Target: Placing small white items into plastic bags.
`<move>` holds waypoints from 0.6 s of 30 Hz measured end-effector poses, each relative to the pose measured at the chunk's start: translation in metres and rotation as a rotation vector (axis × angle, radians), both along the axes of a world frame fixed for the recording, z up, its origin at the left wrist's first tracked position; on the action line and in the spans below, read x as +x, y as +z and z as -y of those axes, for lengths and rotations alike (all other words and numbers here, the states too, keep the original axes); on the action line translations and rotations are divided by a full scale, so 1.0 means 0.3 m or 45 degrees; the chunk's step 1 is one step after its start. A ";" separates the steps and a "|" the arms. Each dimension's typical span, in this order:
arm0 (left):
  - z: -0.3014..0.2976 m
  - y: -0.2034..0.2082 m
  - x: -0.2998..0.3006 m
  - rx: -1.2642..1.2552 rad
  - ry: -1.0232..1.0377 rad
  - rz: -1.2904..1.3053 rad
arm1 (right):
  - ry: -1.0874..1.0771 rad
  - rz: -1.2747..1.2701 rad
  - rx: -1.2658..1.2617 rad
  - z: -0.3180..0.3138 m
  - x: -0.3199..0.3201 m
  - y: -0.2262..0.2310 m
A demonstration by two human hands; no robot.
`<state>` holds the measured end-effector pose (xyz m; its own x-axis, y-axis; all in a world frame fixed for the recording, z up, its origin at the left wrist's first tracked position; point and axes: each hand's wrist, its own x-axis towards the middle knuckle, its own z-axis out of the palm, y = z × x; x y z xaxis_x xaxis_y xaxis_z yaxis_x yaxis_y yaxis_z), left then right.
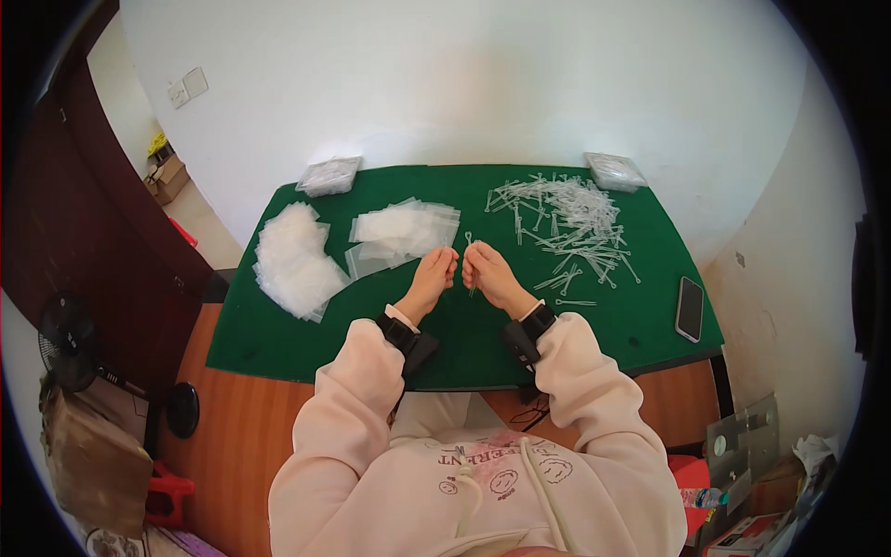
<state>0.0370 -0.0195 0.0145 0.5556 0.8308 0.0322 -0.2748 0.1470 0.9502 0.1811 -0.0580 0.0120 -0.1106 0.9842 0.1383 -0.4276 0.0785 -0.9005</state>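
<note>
Right hand point(489, 275): fingers closed on one clear pin point(469, 238), loop end jutting beyond fingertips. Left hand point(432, 281): fingers curled, just beside; cannot tell whether they grip anything. Pin heap point(585, 218): beyond, rightward of fingers. Bags point(295, 265), clear, two spreads: leftward. Bench point(278, 348), green: beneath.

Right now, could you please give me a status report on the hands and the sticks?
Right hand pinching one clear looped stick. Left hand curled close by, contents unclear. More sticks heaped to the right; phone clear of both hands.
</note>
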 end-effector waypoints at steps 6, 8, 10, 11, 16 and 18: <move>0.007 -0.054 -0.015 0.225 0.042 -0.019 | -0.052 -0.070 0.056 -0.004 -0.052 -0.042; 0.017 -0.072 -0.003 0.265 0.043 -0.017 | -0.046 -0.050 0.032 -0.012 -0.033 -0.057; 0.018 -0.084 0.000 0.281 0.043 0.001 | -0.030 -0.019 -0.021 -0.006 -0.024 -0.067; 0.017 -0.090 0.002 0.302 0.042 0.018 | -0.032 -0.019 -0.028 -0.006 -0.020 -0.072; -0.011 -0.133 0.006 0.349 0.109 -0.050 | -0.015 0.078 -0.003 -0.008 -0.018 -0.073; -0.023 -0.154 0.006 0.377 0.165 -0.089 | -0.028 0.150 0.068 -0.006 -0.030 -0.069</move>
<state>0.0389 -0.0126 -0.0316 0.4556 0.8549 0.2483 -0.2058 -0.1702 0.9637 0.1722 -0.0561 -0.0088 -0.1079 0.9781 0.1780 -0.3165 0.1359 -0.9388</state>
